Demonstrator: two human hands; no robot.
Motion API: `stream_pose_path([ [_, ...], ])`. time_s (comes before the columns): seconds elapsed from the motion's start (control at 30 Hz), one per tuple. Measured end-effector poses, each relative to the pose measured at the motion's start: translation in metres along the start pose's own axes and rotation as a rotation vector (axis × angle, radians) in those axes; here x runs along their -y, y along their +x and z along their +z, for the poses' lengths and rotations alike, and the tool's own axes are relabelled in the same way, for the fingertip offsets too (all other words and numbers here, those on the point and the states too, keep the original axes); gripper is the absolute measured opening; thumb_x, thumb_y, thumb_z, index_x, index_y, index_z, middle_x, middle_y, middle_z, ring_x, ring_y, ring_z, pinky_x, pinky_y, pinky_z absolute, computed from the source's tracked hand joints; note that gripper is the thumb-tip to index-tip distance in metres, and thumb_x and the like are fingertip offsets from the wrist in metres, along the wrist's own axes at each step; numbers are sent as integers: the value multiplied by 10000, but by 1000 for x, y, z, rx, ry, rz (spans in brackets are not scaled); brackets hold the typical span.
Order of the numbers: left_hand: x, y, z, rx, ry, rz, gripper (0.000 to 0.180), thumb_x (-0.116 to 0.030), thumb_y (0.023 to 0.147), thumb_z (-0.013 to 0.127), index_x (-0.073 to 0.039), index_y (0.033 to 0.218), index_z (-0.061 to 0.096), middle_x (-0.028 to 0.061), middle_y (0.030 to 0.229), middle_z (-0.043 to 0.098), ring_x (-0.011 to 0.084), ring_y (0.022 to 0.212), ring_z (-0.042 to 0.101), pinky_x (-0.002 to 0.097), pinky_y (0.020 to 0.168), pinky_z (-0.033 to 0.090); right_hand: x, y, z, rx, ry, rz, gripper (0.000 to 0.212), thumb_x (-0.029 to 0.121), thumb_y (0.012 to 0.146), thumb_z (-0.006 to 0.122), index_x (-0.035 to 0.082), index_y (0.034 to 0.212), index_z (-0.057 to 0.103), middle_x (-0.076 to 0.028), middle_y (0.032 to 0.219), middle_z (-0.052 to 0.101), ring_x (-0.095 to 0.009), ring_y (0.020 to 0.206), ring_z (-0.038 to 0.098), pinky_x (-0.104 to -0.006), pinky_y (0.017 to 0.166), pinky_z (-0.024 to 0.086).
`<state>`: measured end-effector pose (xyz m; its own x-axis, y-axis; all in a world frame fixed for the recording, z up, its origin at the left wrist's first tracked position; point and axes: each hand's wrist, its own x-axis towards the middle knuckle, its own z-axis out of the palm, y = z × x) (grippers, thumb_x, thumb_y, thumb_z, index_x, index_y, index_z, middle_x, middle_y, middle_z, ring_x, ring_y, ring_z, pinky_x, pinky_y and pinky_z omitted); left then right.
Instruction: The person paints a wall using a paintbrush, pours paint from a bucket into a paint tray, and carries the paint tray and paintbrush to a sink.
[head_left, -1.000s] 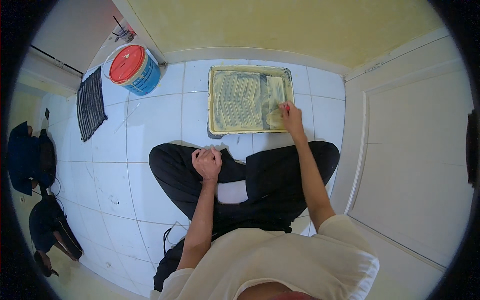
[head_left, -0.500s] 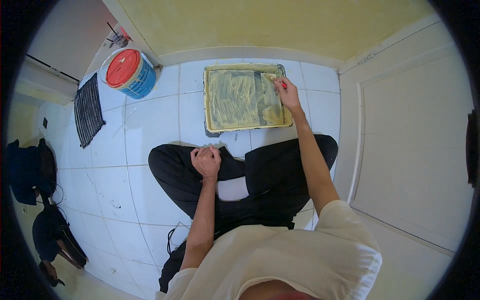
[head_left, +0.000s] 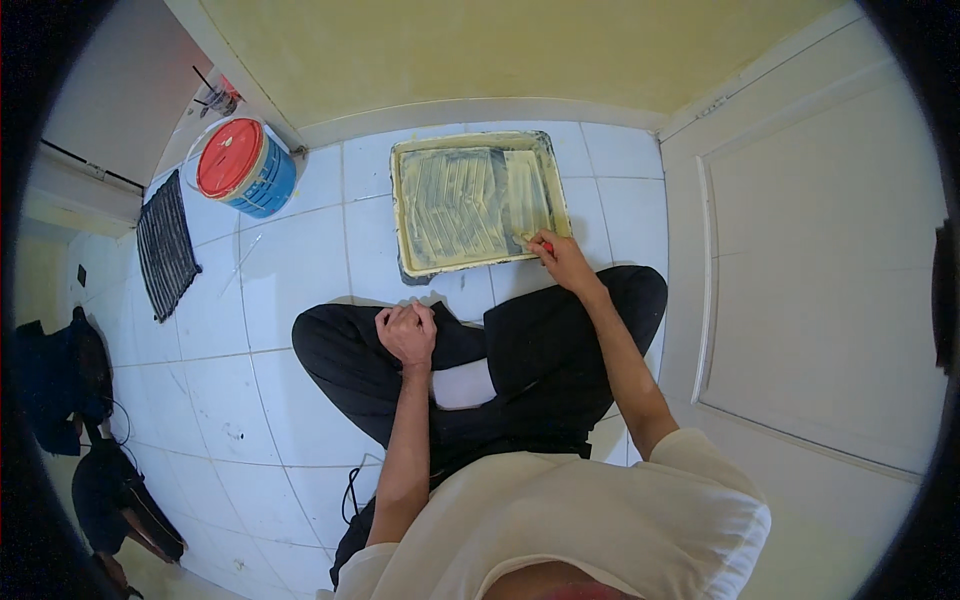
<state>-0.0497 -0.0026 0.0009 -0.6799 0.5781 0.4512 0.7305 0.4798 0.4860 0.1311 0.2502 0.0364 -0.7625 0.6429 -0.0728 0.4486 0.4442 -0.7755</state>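
Over the paint tray (head_left: pixel 402 215), right fingers (head_left: pixel 541 236) are gripping a red-handled tool (head_left: pixel 548 247), apparently spreading paint (head_left: pixel 524 185); another stroke would be requiring light pressure; left fingers (head_left: pixel 422 315) are resting closed.

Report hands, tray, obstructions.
Right hand grips red-handled tool at tray; left hand curled over leg; tray paint-smeared; right hand hides near-right corner.
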Motion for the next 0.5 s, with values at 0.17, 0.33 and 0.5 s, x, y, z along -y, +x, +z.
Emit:
stream_pose_path([
  [0.17, -3, 2, -1, -41, -34, 22, 326, -82, 838, 542, -63, 525, 626, 49, 568, 634, 201, 570, 580, 342, 724, 408, 4, 29, -27, -128, 37, -10, 210, 173, 924, 597, -18, 860, 536, -174, 712, 613, -317, 650, 618, -420, 611, 470],
  [0.33, -3, -1, -1, -18, -6, -7, 359, -133, 879, 530, -86, 553, 674, 65, 569, 633, 220, 582, 586, 373, 748, 426, -4, 53, -8, -125, -211, -62, 271, 230, 930, 591, -11, 819, 533, -212, 698, 619, -411, 707, 628, -474, 599, 475],
  [0.5, -6, 0, -2, -22, -17, -23, 361, -145, 880, 534, -92, 552, 674, 67, 558, 620, 223, 588, 586, 379, 745, 426, 6, 55, 29, -200, -356, -62, 329, 278, 944, 576, -14, 796, 546, -236, 651, 595, -400, 583, 607, -455, 544, 478],
])
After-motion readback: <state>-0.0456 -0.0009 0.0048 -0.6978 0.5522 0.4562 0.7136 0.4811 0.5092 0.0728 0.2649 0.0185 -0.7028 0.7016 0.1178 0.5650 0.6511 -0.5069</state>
